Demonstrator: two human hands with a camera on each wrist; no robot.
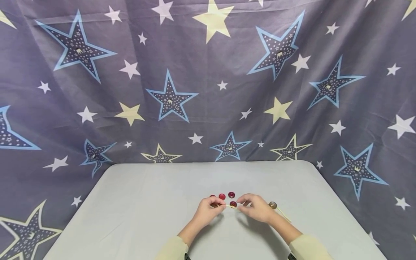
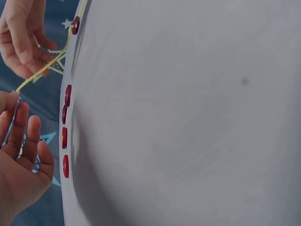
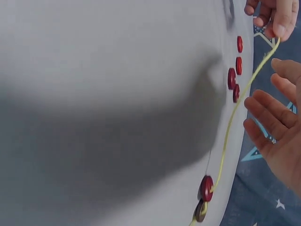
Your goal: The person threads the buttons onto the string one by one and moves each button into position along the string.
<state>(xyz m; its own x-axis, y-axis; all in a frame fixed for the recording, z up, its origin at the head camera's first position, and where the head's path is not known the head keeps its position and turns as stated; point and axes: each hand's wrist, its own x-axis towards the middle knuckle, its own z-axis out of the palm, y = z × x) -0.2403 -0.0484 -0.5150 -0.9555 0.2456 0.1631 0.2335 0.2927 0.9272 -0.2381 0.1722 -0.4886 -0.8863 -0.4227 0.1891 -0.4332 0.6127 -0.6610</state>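
My left hand pinches one end of a thin yellow cord between thumb and fingertip, above the table. The right hand hovers beside the cord with loosely bent, spread fingers; no grip on the cord shows. From the left fingertips the cord runs down to a dark red, flat round bead and a brown bead, and seems to pass through both. Several loose red beads lie between and beyond the hands, among them a bright red one and a darker one.
A pale cloth-covered table spreads under both hands. Behind it and at its sides hangs a grey-purple curtain with printed stars. The cord's other stretch trails on the table at the right, past the brown bead.
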